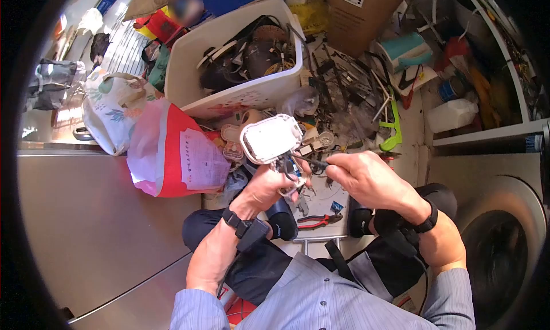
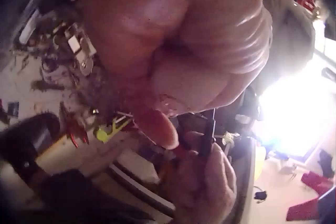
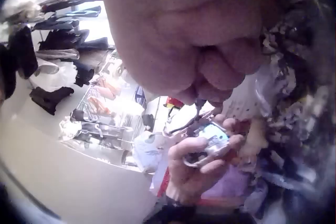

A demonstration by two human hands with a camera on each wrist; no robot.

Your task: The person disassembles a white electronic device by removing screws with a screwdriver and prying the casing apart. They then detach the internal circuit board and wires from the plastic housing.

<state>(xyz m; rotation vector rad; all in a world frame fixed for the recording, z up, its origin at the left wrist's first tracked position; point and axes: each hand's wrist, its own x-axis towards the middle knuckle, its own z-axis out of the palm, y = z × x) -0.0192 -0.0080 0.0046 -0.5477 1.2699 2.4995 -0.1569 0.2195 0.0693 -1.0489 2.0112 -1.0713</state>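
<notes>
My left hand (image 1: 264,188) grips a white plastic device (image 1: 270,140), a rounded housing with circuit parts exposed on its lower side. In the right wrist view, the left fingers curl round the edges of the device (image 3: 212,136), and a bluish board shows inside. A screwdriver with a dark handle (image 1: 316,162) is held by my right hand (image 1: 369,178), its shaft directed at the exposed parts. In the left wrist view the dark handle (image 2: 206,136) stands up between the right thumb and fingers. The screwdriver's tip is hidden among the device's parts.
Red-handled pliers (image 1: 319,221) lie on the floor between the feet. A white bin (image 1: 235,98) of cables and scrap stands ahead, a red and pink bag (image 1: 169,158) left of it. Loose parts litter the floor beyond. A washing machine (image 1: 487,187) flanks the right side.
</notes>
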